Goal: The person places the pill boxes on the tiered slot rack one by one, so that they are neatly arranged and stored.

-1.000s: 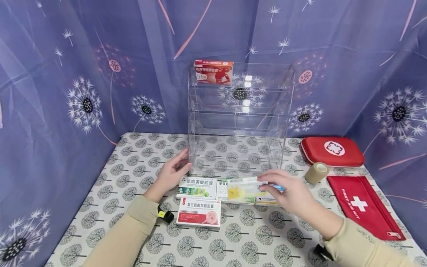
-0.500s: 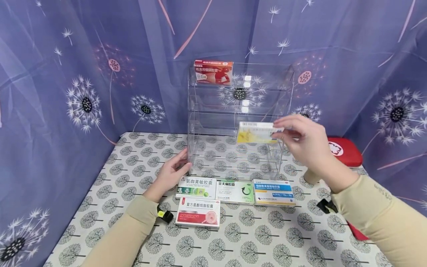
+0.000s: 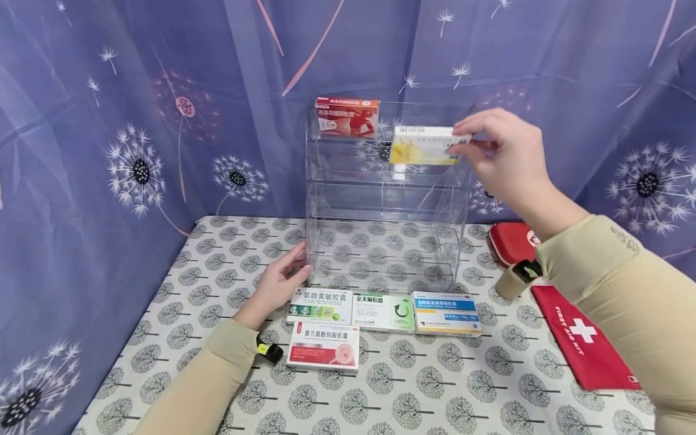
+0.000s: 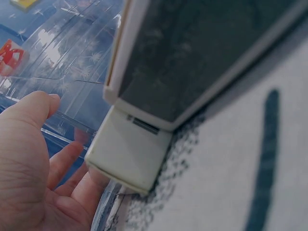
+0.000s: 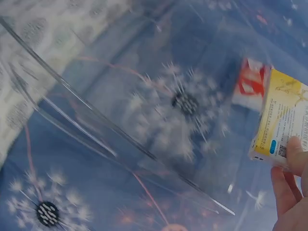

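Observation:
My right hand pinches a white and yellow medicine box by its right end, in front of the upper tiers of a clear acrylic display rack. In the right wrist view, the thumb lies on the face of this medicine box. My left hand rests against the rack's lower left side, thumb apart from the fingers; the left wrist view shows the hand at the clear plastic edge. A red medicine box stands on the top tier at the left.
Before the rack lie a green-white box, a green box, a blue-white box and a red-white box. At right are a red hard case, a tan tape roll and a red first aid pouch.
My right hand has lifted the white and yellow box from above the row of boxes up to the rack's upper tiers. My left hand has stayed at the rack's side.

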Demonstrator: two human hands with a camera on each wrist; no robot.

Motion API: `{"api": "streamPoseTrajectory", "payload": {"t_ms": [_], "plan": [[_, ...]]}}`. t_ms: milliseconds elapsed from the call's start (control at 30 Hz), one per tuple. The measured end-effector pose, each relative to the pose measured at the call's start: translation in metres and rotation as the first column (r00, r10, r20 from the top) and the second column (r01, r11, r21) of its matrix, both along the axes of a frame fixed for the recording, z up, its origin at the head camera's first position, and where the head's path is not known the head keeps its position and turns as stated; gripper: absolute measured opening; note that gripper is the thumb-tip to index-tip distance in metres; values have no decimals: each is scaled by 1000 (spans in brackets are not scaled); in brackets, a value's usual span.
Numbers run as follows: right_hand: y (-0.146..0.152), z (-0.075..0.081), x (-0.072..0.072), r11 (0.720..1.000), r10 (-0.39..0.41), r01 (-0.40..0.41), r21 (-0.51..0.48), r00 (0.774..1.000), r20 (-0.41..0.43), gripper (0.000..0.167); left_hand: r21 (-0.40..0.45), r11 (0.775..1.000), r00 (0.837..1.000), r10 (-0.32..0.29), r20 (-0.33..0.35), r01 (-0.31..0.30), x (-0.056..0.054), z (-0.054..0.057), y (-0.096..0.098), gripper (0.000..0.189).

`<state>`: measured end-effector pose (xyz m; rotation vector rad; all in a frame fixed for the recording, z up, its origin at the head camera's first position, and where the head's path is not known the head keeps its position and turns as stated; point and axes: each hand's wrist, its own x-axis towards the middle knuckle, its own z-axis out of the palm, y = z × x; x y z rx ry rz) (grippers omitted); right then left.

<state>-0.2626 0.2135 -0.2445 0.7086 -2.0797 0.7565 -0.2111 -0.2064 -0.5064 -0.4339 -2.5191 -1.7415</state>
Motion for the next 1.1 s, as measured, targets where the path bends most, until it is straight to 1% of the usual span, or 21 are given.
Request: {"api": "streamPoseTrajectory", "payload": {"t_ms": [133, 200, 267, 367, 500, 667, 833, 967, 1033, 1100], "plan": [[-1, 21, -18, 996, -82, 82, -44, 997, 15, 17, 5, 1000, 1000, 4, 0, -4, -1, -2, 0, 69], [-1, 29, -26, 988, -134, 138, -74, 989, 60, 17, 10, 1000, 1000, 2, -6, -2, -1, -3, 0, 68], [-1, 35, -33, 977, -172, 185, -105, 978, 119, 18, 16, 1000, 1000, -1, -14, 1, -1, -3, 1, 68], [-3, 42, -41, 961, -211, 242, -131, 953, 216, 20, 23, 1000, 1000, -4, -29, 5, -1, -4, 3, 67], [-4, 47, -49, 948, -250, 293, -124, 928, 278, 23, 19, 1000, 1000, -6, -27, 6, -2, -5, 4, 68], [-4, 47, -62, 941, -274, 318, -112, 914, 299, 23, 15, 1000, 999, -1, -36, 2, -4, -3, 2, 69], [-2, 39, -70, 929, -313, 356, -101, 902, 297, 21, 4, 1000, 999, -4, -40, 4, -4, -2, 0, 69], [-2, 32, -73, 928, -319, 360, -96, 901, 293, 20, -9, 1000, 1000, 0, -25, 0, -4, -4, 0, 70], [-3, 28, -74, 934, -310, 347, -86, 905, 291, 20, -12, 1000, 1000, 6, -15, -6, -4, -4, 0, 70], [-4, 24, -76, 938, -307, 341, -67, 903, 301, 21, -13, 1000, 1000, 8, -10, -8, -2, -4, -1, 70]]}}
